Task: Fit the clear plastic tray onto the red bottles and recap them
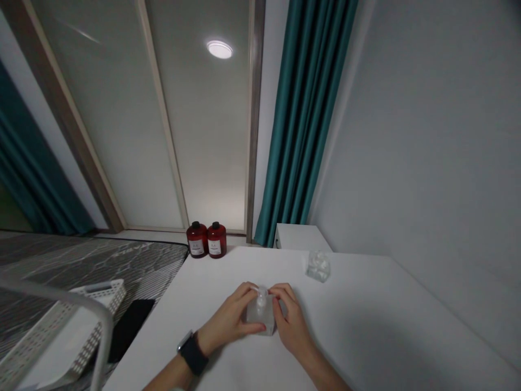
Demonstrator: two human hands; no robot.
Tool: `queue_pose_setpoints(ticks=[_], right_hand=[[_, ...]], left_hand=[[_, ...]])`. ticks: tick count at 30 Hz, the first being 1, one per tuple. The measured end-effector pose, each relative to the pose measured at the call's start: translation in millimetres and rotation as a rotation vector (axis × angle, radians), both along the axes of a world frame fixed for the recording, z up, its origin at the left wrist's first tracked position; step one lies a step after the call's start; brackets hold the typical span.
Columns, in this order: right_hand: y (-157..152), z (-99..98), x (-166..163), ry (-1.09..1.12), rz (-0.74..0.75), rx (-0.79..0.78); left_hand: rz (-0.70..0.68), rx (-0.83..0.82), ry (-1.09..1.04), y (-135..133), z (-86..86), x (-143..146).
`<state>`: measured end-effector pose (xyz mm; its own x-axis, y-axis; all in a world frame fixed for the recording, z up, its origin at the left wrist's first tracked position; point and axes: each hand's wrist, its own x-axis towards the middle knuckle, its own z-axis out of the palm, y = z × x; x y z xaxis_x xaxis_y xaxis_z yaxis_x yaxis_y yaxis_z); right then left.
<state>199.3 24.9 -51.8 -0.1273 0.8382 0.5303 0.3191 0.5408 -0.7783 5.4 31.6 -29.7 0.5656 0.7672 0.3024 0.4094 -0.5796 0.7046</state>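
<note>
A clear, square-bodied bottle with a pump-like top stands upright on the white table in front of me. My left hand, with a dark watch on its wrist, grips the bottle from the left, thumb along its lower front and fingers at its upper side. On the other side, my right hand is closed against the bottle's right edge, its fingertips near the base of the top. The fingers cover part of both sides. Farther back on the right is another clear container, its details blurred.
Two dark red bottles with black caps and white labels stand at the table's far left corner. White baskets and a black flat thing lie to the left. A white cabinet stands behind the table; a wall borders the right.
</note>
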Motion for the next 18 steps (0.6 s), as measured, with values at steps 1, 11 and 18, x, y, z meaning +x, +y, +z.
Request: queue_pose_setpoints(ticks=[1,11,18], right_hand=[[-0.7,0.4,0.5,-0.008,0.003,0.002],[-10.0,9.3,-11.1,0.018,0.05,0.046],[-0.7,24.4,-20.5,-0.017,0.059,0.079]], left_hand=[[0.0,-0.004,-0.011,0.1,-0.4,0.3],[0.03,-0.008,-0.055,-0.5,-3.9,5.2],[0.049,0.005,-0.078,3.4,-15.6,4.8]])
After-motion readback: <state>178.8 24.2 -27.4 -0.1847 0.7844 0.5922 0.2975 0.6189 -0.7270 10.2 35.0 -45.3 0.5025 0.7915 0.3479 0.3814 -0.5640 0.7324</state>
